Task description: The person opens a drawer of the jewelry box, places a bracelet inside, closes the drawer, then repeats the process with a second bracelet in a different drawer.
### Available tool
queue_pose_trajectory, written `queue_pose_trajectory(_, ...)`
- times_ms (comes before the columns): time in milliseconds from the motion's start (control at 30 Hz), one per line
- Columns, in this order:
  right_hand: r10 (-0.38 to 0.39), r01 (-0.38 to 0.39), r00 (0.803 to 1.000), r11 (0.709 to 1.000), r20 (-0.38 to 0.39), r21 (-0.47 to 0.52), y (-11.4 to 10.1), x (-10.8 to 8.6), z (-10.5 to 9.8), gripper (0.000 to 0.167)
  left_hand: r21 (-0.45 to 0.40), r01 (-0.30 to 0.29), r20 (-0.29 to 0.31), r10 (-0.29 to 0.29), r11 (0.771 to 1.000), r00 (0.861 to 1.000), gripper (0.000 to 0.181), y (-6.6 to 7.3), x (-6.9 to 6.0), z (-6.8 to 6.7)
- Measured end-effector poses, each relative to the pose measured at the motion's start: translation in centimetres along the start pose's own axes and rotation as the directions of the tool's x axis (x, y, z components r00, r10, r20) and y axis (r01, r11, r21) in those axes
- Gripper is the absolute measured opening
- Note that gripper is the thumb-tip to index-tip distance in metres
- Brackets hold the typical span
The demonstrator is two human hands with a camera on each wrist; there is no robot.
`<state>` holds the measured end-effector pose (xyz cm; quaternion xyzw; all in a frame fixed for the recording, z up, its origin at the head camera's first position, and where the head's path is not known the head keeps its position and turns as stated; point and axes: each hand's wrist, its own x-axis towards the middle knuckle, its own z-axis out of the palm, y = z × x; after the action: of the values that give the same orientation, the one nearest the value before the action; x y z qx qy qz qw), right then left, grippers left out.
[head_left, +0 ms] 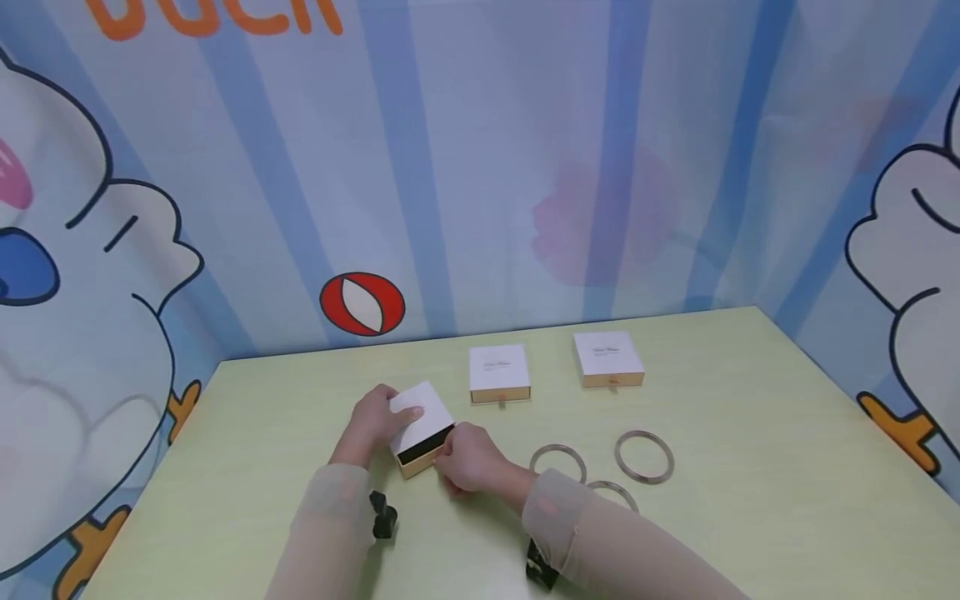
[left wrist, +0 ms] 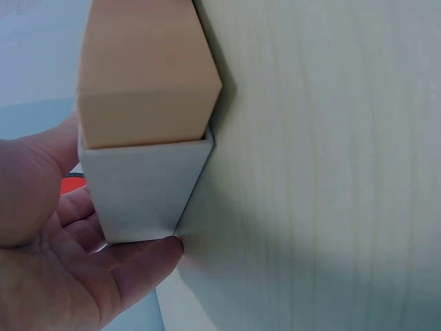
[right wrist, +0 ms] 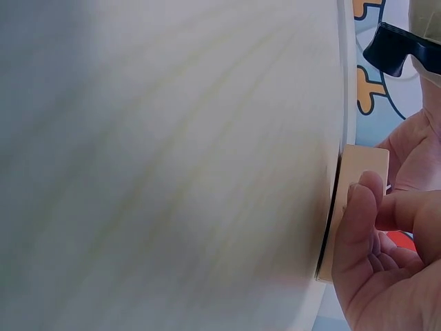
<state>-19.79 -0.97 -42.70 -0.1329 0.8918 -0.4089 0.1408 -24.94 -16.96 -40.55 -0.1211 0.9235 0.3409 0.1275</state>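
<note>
A white box (head_left: 422,414) with a tan drawer (head_left: 422,461) partly slid out lies tilted on the table at centre left. My left hand (head_left: 375,421) grips its white sleeve, thumb on top. In the left wrist view the left hand (left wrist: 83,255) holds the white sleeve (left wrist: 146,189) from which the tan drawer (left wrist: 148,76) sticks out. My right hand (head_left: 471,458) is at the drawer's front edge. The right wrist view shows the right hand (right wrist: 393,262) with thumb and finger pinching at the drawer's tan front (right wrist: 360,162); what they pinch is hidden.
Two closed white boxes, one in the middle (head_left: 499,368) and one farther right (head_left: 608,355), lie near the table's back edge. Several rings lie right of my right hand: one at the right (head_left: 644,457), one nearer (head_left: 558,450), another partly behind the forearm (head_left: 617,490).
</note>
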Motion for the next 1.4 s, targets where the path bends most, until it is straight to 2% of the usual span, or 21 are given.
queue_pose_trajectory(200,0.023,-0.023,1.000,1.000,0.011,0.005,-0.05,-0.03,-0.04,0.040,-0.006,0.008,0.000,-0.008,1.000,1.000,0.059,0.01,0.14,0.07)
queue_pose_trajectory(533,-0.001,0.001,1.000,1.000,0.010,-0.019,-0.05,-0.28,-0.17,0.043,-0.008,0.004,0.003,-0.004,1.000,1.000,0.060,-0.16,0.39,0.26)
queue_pose_trajectory(900,-0.005,0.005,1.000,1.000,0.030,0.005,-0.22,-0.60,-0.29,0.042,0.006,-0.007,-0.004,0.007,1.000,1.000,0.059,-0.10,0.15,0.12)
queue_pose_trajectory(1133,-0.007,0.006,0.999,1.000,0.040,0.026,-0.15,-0.65,-0.32,0.041,-0.005,0.007,-0.007,-0.007,1.000,1.000,0.058,-0.16,0.27,0.10)
queue_pose_trajectory(1400,-0.009,0.008,0.999,1.000,0.034,0.019,-0.04,-0.83,-0.20,0.041,-0.001,-0.005,-0.001,0.005,1.000,1.000,0.060,-0.43,0.45,0.15)
